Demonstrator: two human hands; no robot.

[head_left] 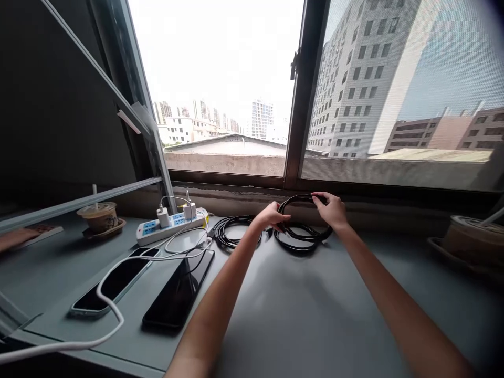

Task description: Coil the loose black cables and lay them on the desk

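Note:
A coil of black cable is at the back of the grey table, below the window. My left hand grips its left side, fingers closed round the loops. On the right, my right hand pinches the upper part of the same coil between thumb and fingers. The top loops are lifted, while the lower ones rest on the table. A second black cable coil lies flat just left of my left hand, partly hidden behind it.
A white power strip with chargers and white cables stands at the back left. Two phones lie in front of it. Drink cups sit at the far left and far right. A metal frame rises at left.

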